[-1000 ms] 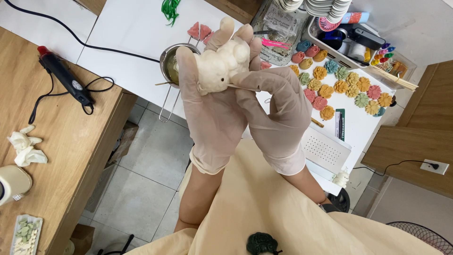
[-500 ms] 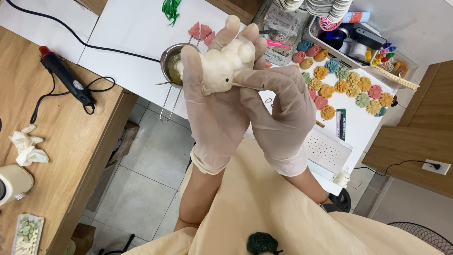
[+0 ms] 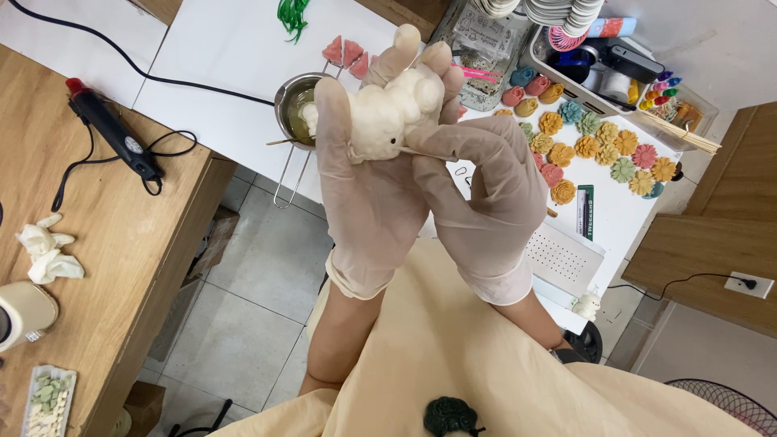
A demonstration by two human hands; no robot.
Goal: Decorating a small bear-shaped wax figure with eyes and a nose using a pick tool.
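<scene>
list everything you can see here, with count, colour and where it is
dough figure: one, cream white, held up between both hands
metal pot: one, silver, white table behind the figure
flower-shaped pieces: many, orange, pink, teal and green, white table at right
pink wedges: three, white table near top
heat tool: one, black with red tip, wooden table at left
crumpled tissue: one, white, wooden table
skewers: a bundle, tan, upper right
left hand: white glove, cradles the figure
right hand: white glove, fingertips pinching at the figure's side

1. You've got two gloved hands up – left hand (image 3: 368, 194), right hand (image 3: 486, 202).
2. Three pink wedges (image 3: 346, 55) at the white table's (image 3: 210, 73) far edge.
3. One black heat tool (image 3: 113, 133) – wooden bench (image 3: 89, 243).
</scene>
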